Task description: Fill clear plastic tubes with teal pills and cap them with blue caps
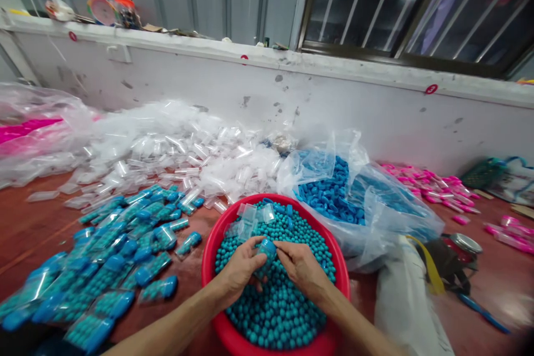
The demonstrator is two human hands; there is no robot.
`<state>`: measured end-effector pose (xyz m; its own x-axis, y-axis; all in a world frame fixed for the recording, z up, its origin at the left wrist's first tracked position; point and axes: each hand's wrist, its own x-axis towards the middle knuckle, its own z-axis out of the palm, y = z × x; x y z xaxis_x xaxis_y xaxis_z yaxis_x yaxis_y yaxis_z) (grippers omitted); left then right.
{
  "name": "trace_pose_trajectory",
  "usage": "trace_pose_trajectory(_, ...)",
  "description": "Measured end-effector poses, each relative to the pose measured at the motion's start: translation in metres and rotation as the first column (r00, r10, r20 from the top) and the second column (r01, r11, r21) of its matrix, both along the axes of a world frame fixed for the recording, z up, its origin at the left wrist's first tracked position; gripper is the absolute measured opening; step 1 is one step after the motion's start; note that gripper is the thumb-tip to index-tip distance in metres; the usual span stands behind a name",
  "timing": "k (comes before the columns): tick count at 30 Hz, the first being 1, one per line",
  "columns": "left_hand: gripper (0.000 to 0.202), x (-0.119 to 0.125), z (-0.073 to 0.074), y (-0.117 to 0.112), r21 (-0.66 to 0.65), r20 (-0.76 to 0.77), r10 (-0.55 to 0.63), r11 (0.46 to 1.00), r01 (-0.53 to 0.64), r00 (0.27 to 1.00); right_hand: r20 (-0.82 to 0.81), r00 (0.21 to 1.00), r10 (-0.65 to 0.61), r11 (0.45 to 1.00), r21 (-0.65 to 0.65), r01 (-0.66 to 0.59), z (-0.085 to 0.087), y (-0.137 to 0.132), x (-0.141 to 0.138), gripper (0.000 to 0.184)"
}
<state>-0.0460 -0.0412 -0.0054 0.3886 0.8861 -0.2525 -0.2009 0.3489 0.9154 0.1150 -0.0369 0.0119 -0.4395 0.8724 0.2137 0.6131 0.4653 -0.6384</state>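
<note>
Both forearms enter from the bottom edge and meet over the basin. Left hand [238, 270]: grip clenched around a small clear plastic tube [264, 260] packed with teal balls, tube tilted, cap end up. Right hand [303, 268]: fingertip grip pinched on the tube's blue cap [269, 247]. Tube sits between the two hands, just above the fill of the round red plastic basin [207, 265], which is loaded nearly to the rim with loose teal round beads [277, 311]. A few empty clear tubes [249, 218] lie on the beads at the far side of the basin. Left of the basin, spread on the red-brown surface [33, 233]: many filled tubes with blue caps [106, 270]. Beyond, against the white wall [334, 105]: a large heap of empty clear tubes [183, 150]. Right of the basin, touching it: a clear plastic bag of loose blue caps [329, 192]. Further right: pink-capped tubes [429, 183].
</note>
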Motion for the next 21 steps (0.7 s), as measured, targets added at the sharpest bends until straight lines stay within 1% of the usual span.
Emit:
trace_pose_trajectory(3,0.056,0.002,-0.002,-0.002,-0.006,-0.004,0.047,0.999,-0.048,0.999,-0.064,0.998,0.003,1.0,-0.011,-0.003,-0.002,-0.001,-0.003,0.028)
trace_pose_trajectory(8,0.038,0.007,-0.002,-0.004,0.067,-0.142,0.17,0.984,-0.162,0.975,-0.117,0.993,0.032,0.999,0.024,-0.03,-0.005,-0.003,-0.007,0.027)
trace_pose_trajectory(11,0.031,0.008,-0.003,-0.006,0.098,-0.178,0.192,0.979,-0.177,0.965,-0.104,0.993,0.061,0.997,0.05,-0.056,-0.002,-0.002,-0.008,0.025)
trace_pose_trajectory(13,0.029,0.008,-0.003,-0.007,0.114,-0.184,0.186,0.979,-0.167,0.965,-0.104,0.99,0.09,0.996,0.023,-0.089,0.0,0.0,-0.007,0.024)
trace_pose_trajectory(15,0.028,0.008,-0.002,-0.006,0.134,-0.192,0.193,0.977,-0.169,0.962,-0.153,0.984,0.095,0.994,-0.035,-0.101,0.002,0.001,-0.005,0.021)
trace_pose_trajectory(17,0.029,0.006,0.0,-0.005,0.145,-0.202,0.197,0.975,-0.17,0.959,-0.257,0.965,0.041,0.985,-0.15,-0.082,0.003,0.003,-0.003,0.017)
trace_pose_trajectory(19,0.03,0.003,0.002,-0.003,0.134,-0.208,0.157,0.982,-0.131,0.965,-0.38,0.924,-0.045,0.94,-0.329,-0.09,0.004,0.004,0.001,0.019)
trace_pose_trajectory(21,0.033,-0.002,0.005,-0.003,0.121,-0.202,0.073,0.991,-0.049,0.977,-0.475,0.869,-0.139,0.873,-0.473,-0.119,0.006,0.007,0.004,0.024)
